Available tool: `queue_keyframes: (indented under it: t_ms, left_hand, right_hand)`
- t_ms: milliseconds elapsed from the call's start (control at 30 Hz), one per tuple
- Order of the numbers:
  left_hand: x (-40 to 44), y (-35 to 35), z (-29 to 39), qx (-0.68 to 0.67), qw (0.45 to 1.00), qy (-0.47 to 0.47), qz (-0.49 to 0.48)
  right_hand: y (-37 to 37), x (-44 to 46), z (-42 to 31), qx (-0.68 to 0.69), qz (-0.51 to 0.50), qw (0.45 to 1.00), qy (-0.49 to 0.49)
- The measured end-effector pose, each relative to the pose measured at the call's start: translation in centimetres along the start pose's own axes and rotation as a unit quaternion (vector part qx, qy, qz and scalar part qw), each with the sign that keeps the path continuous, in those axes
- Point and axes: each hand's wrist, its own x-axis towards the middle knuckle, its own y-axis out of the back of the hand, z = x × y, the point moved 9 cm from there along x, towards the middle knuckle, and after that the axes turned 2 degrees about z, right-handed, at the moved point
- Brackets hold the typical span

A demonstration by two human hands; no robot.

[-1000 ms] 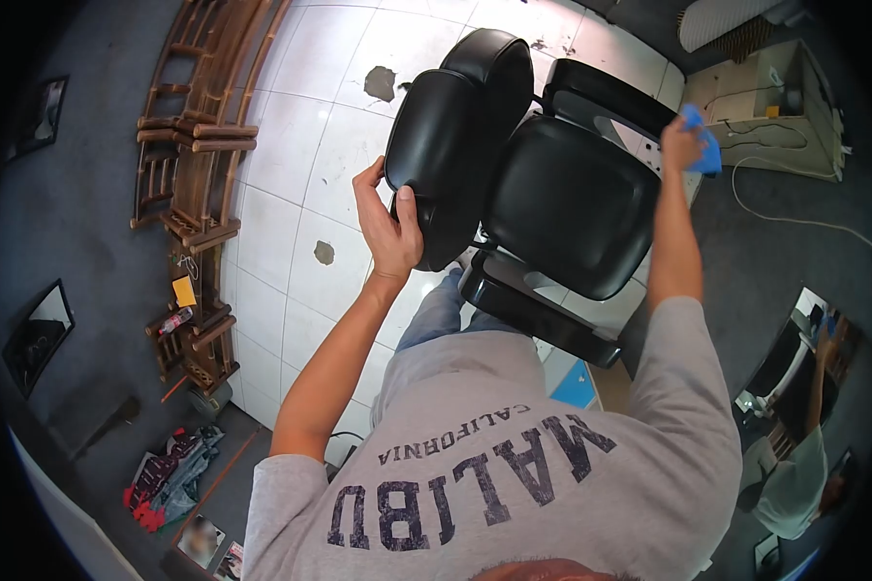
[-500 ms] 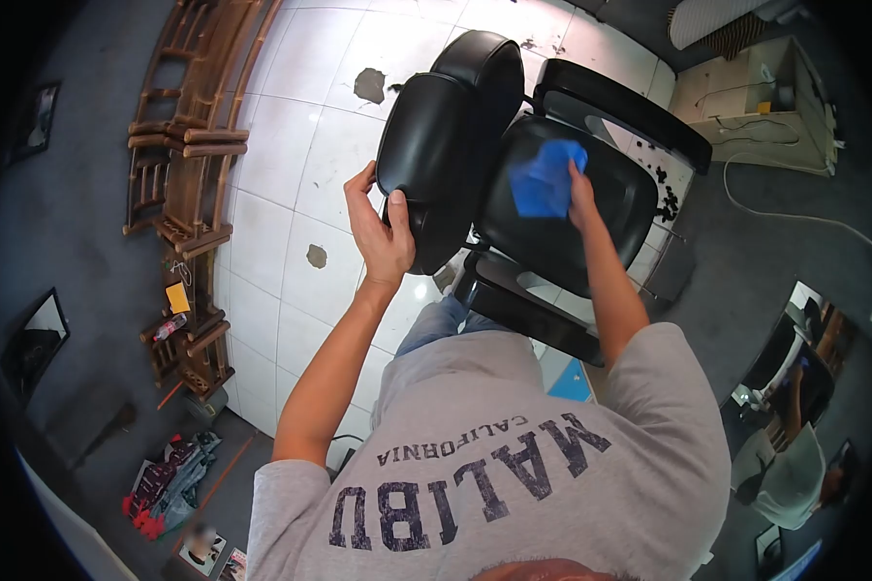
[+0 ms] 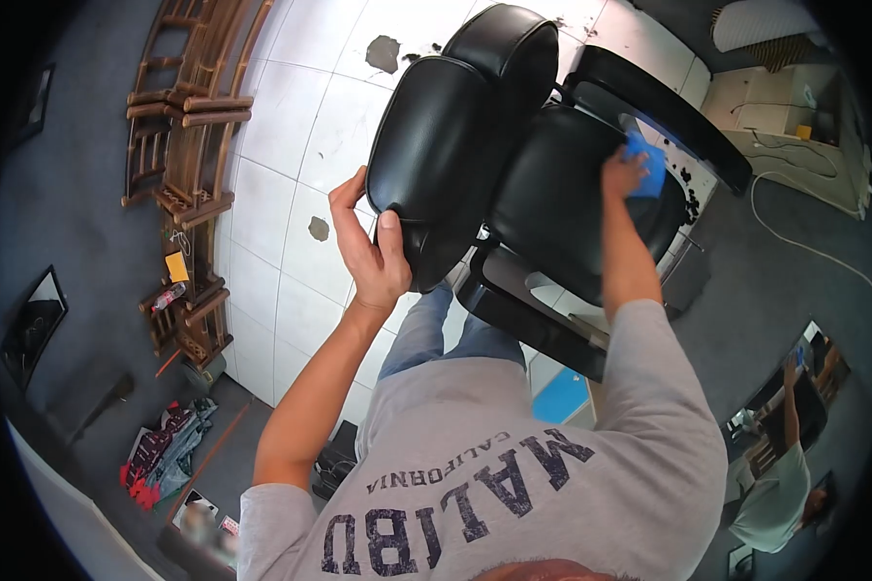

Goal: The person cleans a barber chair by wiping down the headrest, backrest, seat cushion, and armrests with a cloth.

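Note:
A black padded barber chair [image 3: 557, 179] stands before me with its back cushion toward my left. My left hand [image 3: 376, 254] is closed around the lower corner of the backrest [image 3: 426, 131], thumb on the near face and fingers at the outer edge. In my right hand [image 3: 622, 176] is a blue cloth [image 3: 649, 167], held over the far right part of the seat. Whether the cloth touches the seat I cannot tell. One armrest [image 3: 664, 107] lies beyond that hand, the other [image 3: 533, 315] close to my legs.
Bamboo benches [image 3: 199, 107] line the left side of the white tiled floor [image 3: 291, 145]. Dark hair clippings [image 3: 690, 198] lie right of the chair. A pale cabinet [image 3: 785, 126] with cables is at the upper right, and a mirror [image 3: 790, 397] at the lower right.
My right hand has moved right with the blue cloth, from mid-seat to near the seat's right edge. The left hand keeps its hold on the backrest. The view has shifted slightly.

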Motion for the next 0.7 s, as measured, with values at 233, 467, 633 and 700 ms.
queue_keyframes:
  t_ms: [233,467,633,700]
  left_hand:
    - [0.0,0.0,-0.3,0.007,1.000,-0.004,0.003]
    - [0.1,0.1,0.1,-0.002,1.000,-0.017,0.001]
    - [0.0,0.0,0.0,-0.012,1.000,-0.027,0.004]
    - [0.1,0.1,-0.1,-0.015,0.999,-0.029,0.005]
  right_hand:
    - [-5.0,-15.6,-14.4,-0.030,-0.115,0.931,0.344]
    - [-0.5,-24.3,-9.0,-0.042,-0.374,0.737,0.561]
    - [4.7,-25.6,6.6,-0.060,-0.444,0.718,0.533]
    - [7.4,-24.9,13.8,-0.099,-0.484,0.731,0.471]
